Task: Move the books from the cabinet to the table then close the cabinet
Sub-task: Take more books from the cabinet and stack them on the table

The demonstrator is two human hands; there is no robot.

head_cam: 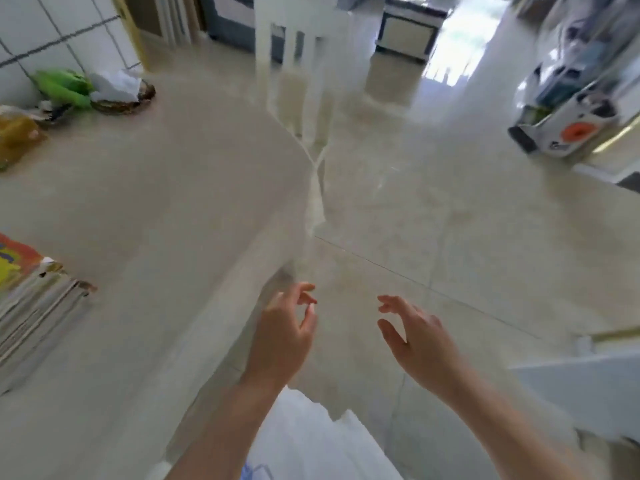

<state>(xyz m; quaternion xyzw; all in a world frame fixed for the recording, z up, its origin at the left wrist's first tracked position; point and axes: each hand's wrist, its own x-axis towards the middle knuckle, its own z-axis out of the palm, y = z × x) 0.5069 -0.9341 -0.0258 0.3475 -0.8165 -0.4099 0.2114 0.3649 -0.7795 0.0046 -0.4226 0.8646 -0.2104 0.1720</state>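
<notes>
My left hand (pixel 284 327) and right hand (pixel 415 334) hang spread and empty. The books (pixel 31 303) lie stacked on the table (pixel 156 188); they look floppy and slick, so I'd grip underneath.

Bright daylight floods in from the doorway (pixel 460 39) at top, glaring off the glossy floor (pixel 450 209), while motion blur smears the whole frame and wide-angle distortion bends lines near the edges.
</notes>
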